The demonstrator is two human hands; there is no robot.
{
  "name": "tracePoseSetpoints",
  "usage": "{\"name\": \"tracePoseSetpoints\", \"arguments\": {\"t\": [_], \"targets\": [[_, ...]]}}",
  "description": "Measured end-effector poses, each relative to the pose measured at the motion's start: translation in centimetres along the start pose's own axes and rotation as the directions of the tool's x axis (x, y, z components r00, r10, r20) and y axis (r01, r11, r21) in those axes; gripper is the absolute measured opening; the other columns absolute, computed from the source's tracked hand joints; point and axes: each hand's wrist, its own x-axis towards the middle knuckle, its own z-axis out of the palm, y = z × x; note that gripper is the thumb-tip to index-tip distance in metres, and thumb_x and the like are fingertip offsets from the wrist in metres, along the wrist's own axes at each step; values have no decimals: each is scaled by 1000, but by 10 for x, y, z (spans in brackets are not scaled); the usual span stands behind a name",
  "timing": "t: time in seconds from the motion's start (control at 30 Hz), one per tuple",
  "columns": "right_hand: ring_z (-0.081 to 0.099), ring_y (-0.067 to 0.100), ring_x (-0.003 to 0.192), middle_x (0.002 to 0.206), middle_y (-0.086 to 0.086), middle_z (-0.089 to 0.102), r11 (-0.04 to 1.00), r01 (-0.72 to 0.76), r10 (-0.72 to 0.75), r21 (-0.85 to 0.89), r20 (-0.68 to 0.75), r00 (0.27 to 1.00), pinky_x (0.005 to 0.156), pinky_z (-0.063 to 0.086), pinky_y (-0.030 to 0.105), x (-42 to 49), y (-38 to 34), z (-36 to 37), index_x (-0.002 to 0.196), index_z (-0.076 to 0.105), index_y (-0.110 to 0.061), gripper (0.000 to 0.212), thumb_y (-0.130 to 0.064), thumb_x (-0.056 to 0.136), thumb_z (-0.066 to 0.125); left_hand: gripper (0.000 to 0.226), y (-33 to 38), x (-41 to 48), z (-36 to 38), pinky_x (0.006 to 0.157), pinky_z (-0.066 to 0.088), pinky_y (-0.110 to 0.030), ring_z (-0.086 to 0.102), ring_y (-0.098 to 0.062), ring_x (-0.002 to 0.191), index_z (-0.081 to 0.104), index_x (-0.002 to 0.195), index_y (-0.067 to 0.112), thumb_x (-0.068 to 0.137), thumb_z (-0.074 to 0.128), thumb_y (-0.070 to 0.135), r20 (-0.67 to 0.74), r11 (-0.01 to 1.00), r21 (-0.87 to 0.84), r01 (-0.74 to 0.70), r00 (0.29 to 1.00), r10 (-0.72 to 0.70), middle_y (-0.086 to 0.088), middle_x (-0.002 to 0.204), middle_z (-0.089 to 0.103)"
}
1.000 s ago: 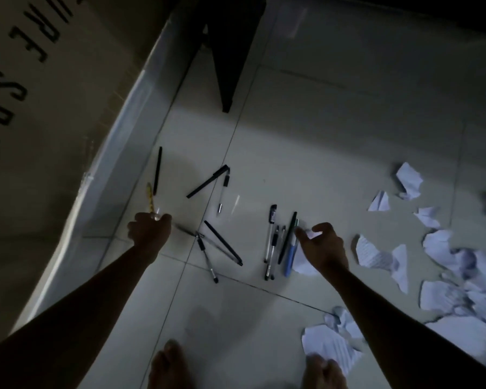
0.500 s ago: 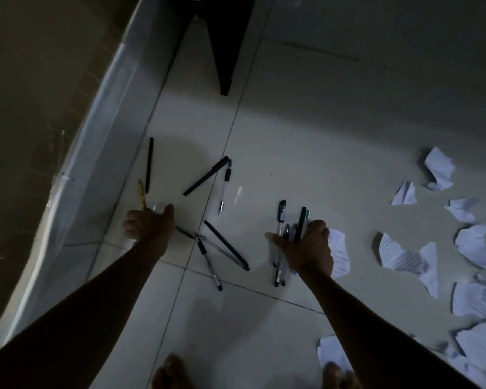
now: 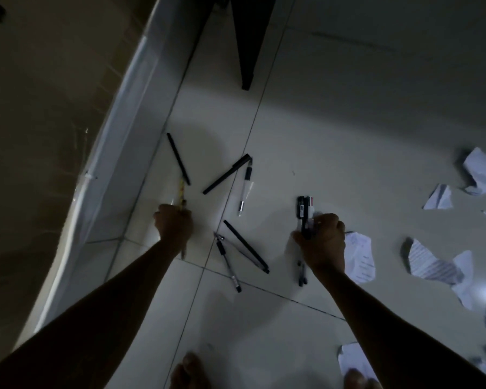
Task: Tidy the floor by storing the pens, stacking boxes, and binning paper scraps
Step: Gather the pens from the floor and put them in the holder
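My right hand [image 3: 321, 242] grips a bundle of pens [image 3: 303, 211] in its fist; their caps stick out above it and their tips below. My left hand [image 3: 173, 223] is curled round a yellow patterned pen [image 3: 181, 192] whose end pokes out above the knuckles. Loose on the tiled floor lie a thin black pen [image 3: 178, 158], a black pen [image 3: 226, 174], a clear pen [image 3: 244, 189], and crossed pens [image 3: 246, 251] between my hands. Torn paper scraps [image 3: 359, 256] lie right of my right hand.
A large cardboard box [image 3: 54, 108] with a taped edge stands along the left. A dark furniture leg [image 3: 249, 43] comes down at the top centre. More paper scraps [image 3: 480, 171] are scattered at the right edge. My bare toes [image 3: 187, 372] show at the bottom.
My right hand has closed round the group of pens and lifted them off the floor. My left hand has kept its hold on the yellow pen and stayed in place.
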Motion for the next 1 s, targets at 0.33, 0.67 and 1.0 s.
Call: {"name": "tracePoseSetpoints", "arguments": {"t": [0.33, 0.67, 1.0], "targets": [[60, 31, 98, 101, 12, 64, 996, -77, 78, -35, 29, 997, 81, 49, 36, 1, -12, 7, 109, 60, -6, 36, -25, 80, 69, 21, -16, -36, 10, 54, 36, -20, 48, -17, 76, 50, 103, 1, 88, 56, 15, 13, 994, 26, -103, 995, 103, -9, 95, 51], [52, 39, 105, 113, 25, 53, 996, -37, 40, -79, 29, 999, 85, 42, 40, -12, -13, 18, 113, 49, 3, 32, -23, 96, 52, 32, -29, -62, 31, 76, 45, -34, 42, -25, 94, 43, 111, -1, 85, 61, 5, 47, 985, 3, -170, 984, 170, -17, 109, 45], [48, 41, 111, 120, 26, 47, 990, -61, 74, -127, 97, 993, 93, 41, 45, -16, -22, 18, 118, 43, 4, 30, -13, 94, 50, 31, -55, -77, 48, 86, 33, -30, 41, -33, 100, 48, 112, -7, 87, 32, -16, -18, 963, -17, -269, 963, 268, -23, 110, 46]]}}
